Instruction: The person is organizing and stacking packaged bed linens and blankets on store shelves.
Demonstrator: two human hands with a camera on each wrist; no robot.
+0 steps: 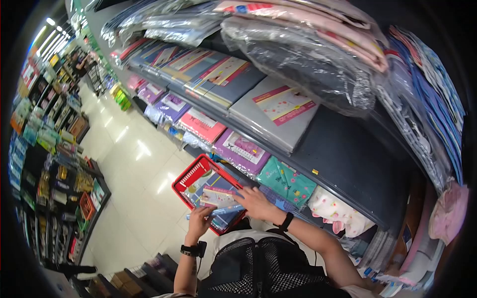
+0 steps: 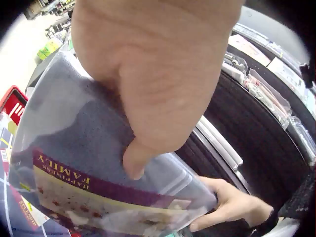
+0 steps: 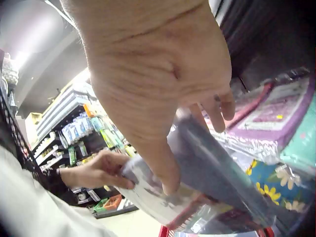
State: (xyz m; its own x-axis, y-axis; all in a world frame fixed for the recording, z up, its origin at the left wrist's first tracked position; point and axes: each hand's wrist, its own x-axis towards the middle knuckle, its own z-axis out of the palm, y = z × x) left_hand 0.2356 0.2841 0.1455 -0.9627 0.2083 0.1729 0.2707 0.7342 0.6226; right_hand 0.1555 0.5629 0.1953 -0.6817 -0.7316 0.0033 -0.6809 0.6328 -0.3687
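Observation:
Both hands hold one blue-grey plastic-wrapped packet (image 2: 94,133) by opposite ends, above a red basket (image 1: 180,183). Its label, in the left wrist view, reads "Happiness Family". The left hand (image 1: 198,222) grips the near end, thumb on the face in the left wrist view. At the other end the right hand (image 1: 256,202) pinches the packet, thumb on one side and fingers on the other, as the right wrist view shows. More flat blue packets with printed labels lie inside the basket, partly under the held one.
Shelves with packaged textiles (image 1: 285,111) run along the right, with a purple packet (image 1: 242,150) and a teal packet (image 1: 285,183) on the lower level. A tiled aisle (image 1: 134,184) lies left; another person (image 1: 79,64) stands far down it. Stocked racks line its far side.

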